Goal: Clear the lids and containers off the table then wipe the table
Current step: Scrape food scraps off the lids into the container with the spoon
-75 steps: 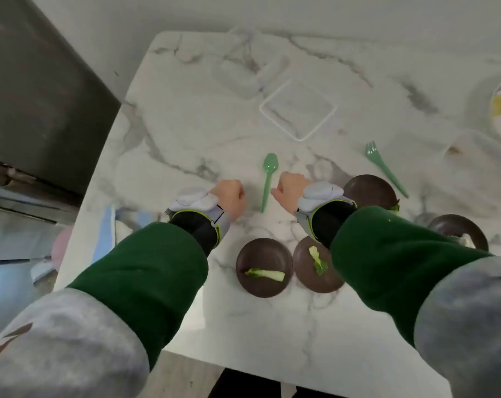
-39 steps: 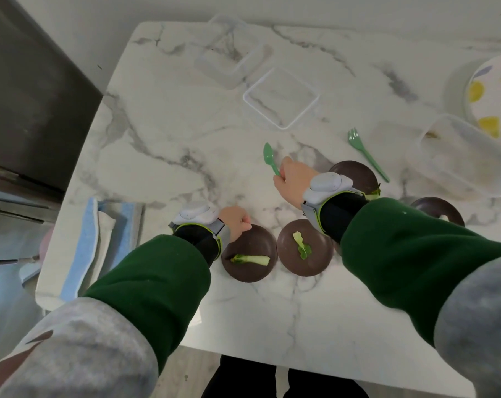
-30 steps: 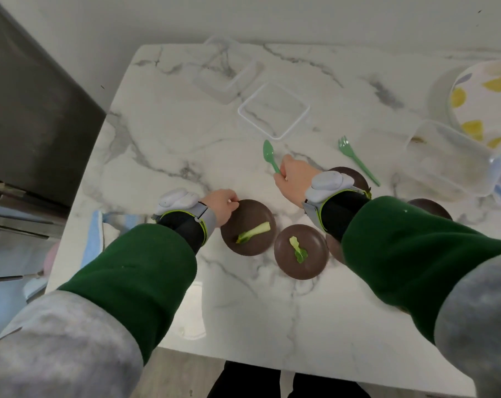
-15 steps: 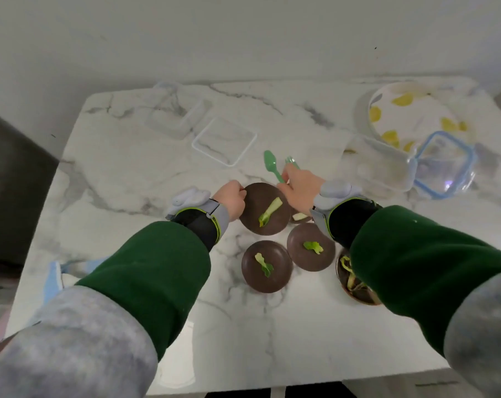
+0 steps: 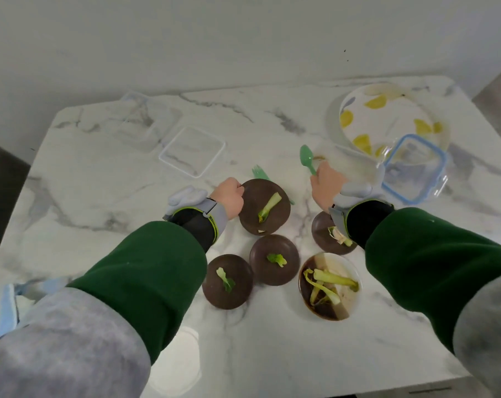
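Clearing the desk: left grip grasping the centre-frame brown lid, right grip clenched round the green spoon; next, likely, carrying both off, lid kept level.

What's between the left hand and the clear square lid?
Nothing visible: bare table separates the left hand from the clear square lid. The green fork lies aside; that hand grips a brown dish.

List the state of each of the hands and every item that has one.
left hand, grips the brown dish at its rim
right hand, holds the green spoon
clear lid, lies flat, covering nothing
bowl, dirty, vegetable scraps inside
green fork, lies partly under the brown dish
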